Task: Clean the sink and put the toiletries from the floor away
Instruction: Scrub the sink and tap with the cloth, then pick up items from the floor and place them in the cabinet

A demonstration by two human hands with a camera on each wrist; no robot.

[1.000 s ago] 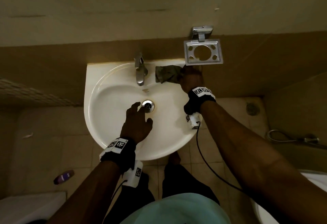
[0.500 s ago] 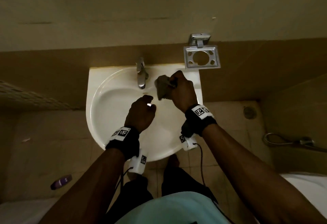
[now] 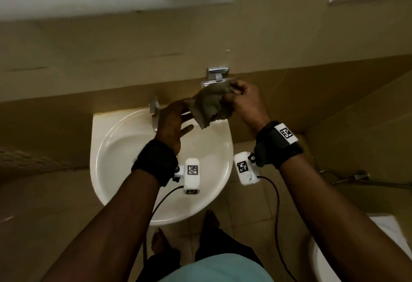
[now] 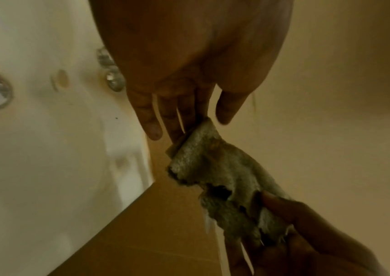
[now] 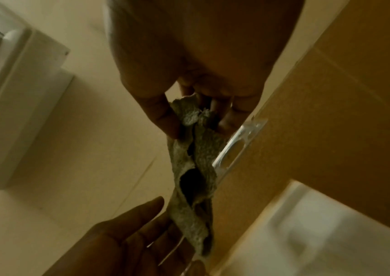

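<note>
Both hands have lifted since half a second ago, when the left hand (image 3: 171,123) sat low over the drain and the right hand (image 3: 244,101) alone gripped the cloth (image 3: 209,107). Now the grey, ragged cloth hangs stretched between them above the far right part of the sink (image 3: 116,148). Right thumb and fingers pinch its upper corner, just in front of the metal holder (image 3: 217,74) on the wall. Left fingers, mostly straight, pinch its lower left corner near the tap (image 3: 153,109).
</note>
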